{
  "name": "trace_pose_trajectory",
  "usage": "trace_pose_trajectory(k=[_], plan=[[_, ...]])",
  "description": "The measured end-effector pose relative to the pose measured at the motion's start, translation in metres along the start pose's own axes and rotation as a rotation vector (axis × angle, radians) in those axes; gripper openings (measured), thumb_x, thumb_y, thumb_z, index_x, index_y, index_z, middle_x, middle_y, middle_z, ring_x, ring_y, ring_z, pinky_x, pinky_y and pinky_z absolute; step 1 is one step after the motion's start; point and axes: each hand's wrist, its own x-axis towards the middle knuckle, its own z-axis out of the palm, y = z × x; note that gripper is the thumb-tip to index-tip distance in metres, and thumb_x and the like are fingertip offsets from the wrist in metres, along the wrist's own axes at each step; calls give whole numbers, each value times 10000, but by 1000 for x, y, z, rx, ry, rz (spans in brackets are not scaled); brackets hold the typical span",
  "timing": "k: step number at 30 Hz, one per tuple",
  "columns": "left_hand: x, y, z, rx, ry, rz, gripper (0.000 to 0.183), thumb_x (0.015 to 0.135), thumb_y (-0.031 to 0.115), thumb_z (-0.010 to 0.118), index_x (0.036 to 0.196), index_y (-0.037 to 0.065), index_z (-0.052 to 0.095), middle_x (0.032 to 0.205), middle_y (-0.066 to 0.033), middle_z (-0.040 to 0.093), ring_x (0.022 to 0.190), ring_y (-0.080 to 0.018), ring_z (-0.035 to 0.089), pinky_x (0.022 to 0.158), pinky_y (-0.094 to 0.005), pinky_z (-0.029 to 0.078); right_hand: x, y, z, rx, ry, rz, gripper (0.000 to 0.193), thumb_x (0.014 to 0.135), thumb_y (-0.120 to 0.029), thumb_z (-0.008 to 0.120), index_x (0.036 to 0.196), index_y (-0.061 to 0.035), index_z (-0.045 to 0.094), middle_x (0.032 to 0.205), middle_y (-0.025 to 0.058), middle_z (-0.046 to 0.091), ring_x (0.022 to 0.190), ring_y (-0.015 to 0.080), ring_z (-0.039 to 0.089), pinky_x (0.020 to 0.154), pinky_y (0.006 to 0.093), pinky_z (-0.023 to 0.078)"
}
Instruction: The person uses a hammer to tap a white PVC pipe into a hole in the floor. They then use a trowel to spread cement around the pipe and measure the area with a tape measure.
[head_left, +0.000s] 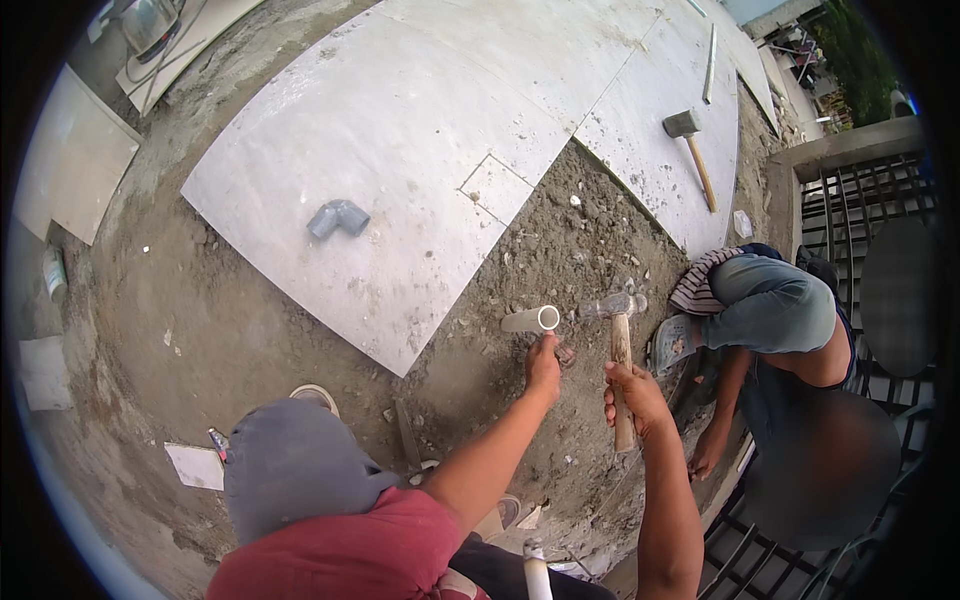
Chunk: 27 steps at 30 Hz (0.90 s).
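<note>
A red sleeve (418,525) is showing closest. Your left hand (544,370) is gripping a white pipe (520,322), with dirt (565,240) showing around it. Your right hand (640,398) is gripping a hammer (621,345) near the pipe. Farther out, a gray bent pipe (340,217) is lying on a big pale sheet (420,120).

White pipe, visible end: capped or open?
Open: the white pipe shows a bare round rim around a hollow bore, with no cap.
</note>
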Motion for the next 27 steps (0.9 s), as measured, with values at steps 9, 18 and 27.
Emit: trace_pose_trajectory(k=[9, 18, 27], plan=[[-93, -25, -80, 1036, 95, 242, 419, 984, 392, 473, 907, -15, 538, 731, -192, 634, 706, -364, 624, 694, -459, 474, -25, 166, 2, 145, -102, 213, 227, 920, -260, 631, 910, -58, 528, 621, 63, 563, 411, 194, 545, 383, 360, 479], [-50, 69, -87, 1198, 131, 9, 375, 1008, 362, 424, 978, 24, 583, 797, -109, 614, 654, -231, 627, 582, -391, 492, -24, 178, -6, 69, -102, 114, 347, 951, -358, 583, 958, -14, 538, 645, 77, 565, 448, 189, 564, 400, 373, 492], [-41, 133, -101, 862, 20, -266, 337, 987, 345, 519, 1082, 22, 539, 763, -98, 605, 636, -192, 593, 607, -358, 554, -74, 191, 13, -37, 18, -642, 291, 822, -189, 676, 1029, -19, 562, 712, 32, 540, 612, 120, 503, 571, 287, 433]])
